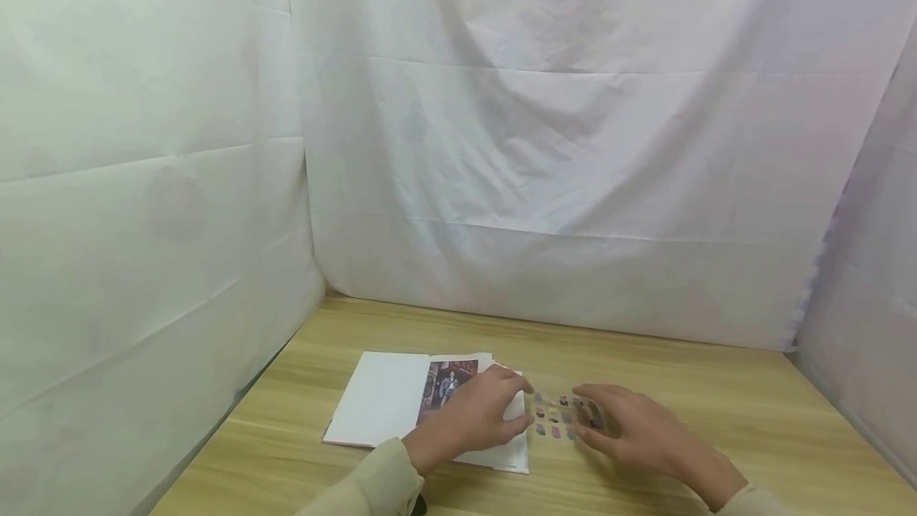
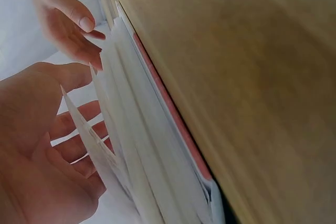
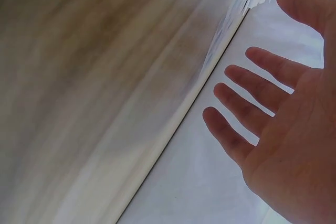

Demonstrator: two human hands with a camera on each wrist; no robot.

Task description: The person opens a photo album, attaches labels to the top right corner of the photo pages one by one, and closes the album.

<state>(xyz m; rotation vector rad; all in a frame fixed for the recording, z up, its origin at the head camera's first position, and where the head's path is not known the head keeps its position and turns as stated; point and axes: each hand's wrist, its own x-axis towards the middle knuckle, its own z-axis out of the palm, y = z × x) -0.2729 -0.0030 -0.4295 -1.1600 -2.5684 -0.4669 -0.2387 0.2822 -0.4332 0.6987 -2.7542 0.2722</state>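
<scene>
An open book [image 1: 383, 396] with white pages lies on the table, and its thick stack of leaves [image 2: 131, 108] shows edge-on in the left wrist view. A printed picture of a person [image 1: 447, 385] is on its right side. My left hand [image 1: 476, 412] hovers over the right page, fingers loosely bent, grasping nothing that I can see. Beside the book rests a clear sticker sheet [image 1: 554, 416] with small coloured patches in rows. My right hand [image 1: 634, 428] is over the sheet's right end with its fingers spread; in the right wrist view they look straight. Whether it touches the sheet is unclear.
The wood-grain table [image 1: 752, 420] extends around the book and sheet. White cloth [image 1: 559, 142] hangs behind it and on both sides. A small dark object [image 1: 419, 506] shows under the left sleeve at the bottom edge.
</scene>
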